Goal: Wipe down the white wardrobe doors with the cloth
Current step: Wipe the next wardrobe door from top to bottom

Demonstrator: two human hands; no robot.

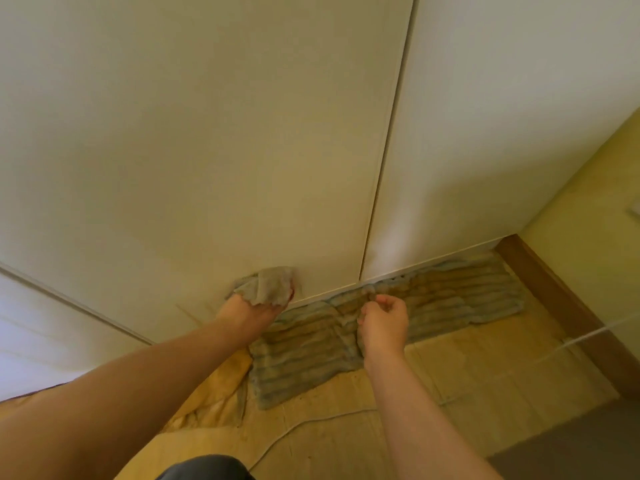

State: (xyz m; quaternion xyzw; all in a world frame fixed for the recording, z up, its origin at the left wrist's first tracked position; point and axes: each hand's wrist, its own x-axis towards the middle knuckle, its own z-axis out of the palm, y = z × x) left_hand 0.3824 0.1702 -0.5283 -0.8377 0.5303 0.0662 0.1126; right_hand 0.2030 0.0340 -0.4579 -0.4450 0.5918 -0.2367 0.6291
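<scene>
Grey cloth point(268, 285) against white wardrobe door point(207, 150), held by left hand point(247, 315)

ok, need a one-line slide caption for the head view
Left hand holds the cloth against the bottom of a white wardrobe door; right hand hovers loosely curled.

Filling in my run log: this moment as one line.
left hand: pressing cloth low on wardrobe door, fingers hidden | right hand: loosely curled, empty, over rug
</scene>
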